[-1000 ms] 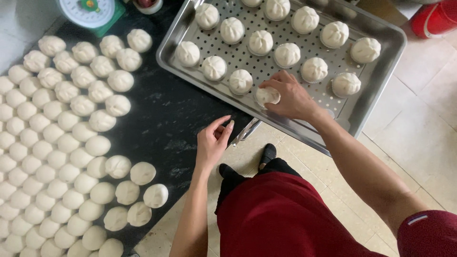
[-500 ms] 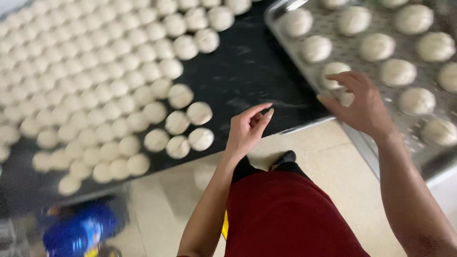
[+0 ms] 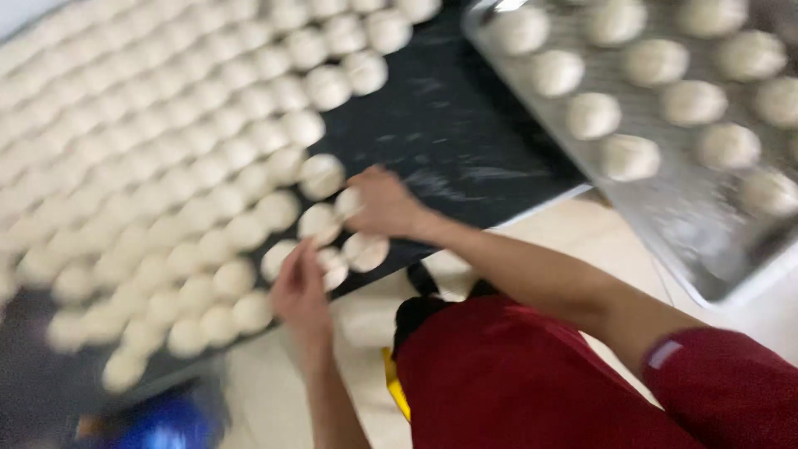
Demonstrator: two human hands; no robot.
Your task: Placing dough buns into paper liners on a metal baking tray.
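Having left the perforated steel tray [image 3: 706, 224], where it set a dough ball a second ago, the right hand [image 3: 384, 204] now reaches across to the near corner of the rows of dough balls [image 3: 166, 166] on the black bench [image 3: 449, 125]. Its fingers [image 3: 353, 204] are loosely curled over one dough ball [image 3: 345, 202] at the corner of the block; motion blur hides whether they actually grip it. The left hand [image 3: 301, 295], which hovered open at the bench edge before, has moved in low, its fingers [image 3: 293, 259] half open and touching or just beside the front dough balls [image 3: 332, 266], none clearly held. Another ball [image 3: 366, 251] lies right under the right wrist. Between the rows and the tray a bare strip of black bench stays free. Beyond the near bench edge are pale floor tiles [image 3: 573, 229] and the person's red clothing [image 3: 532, 382]
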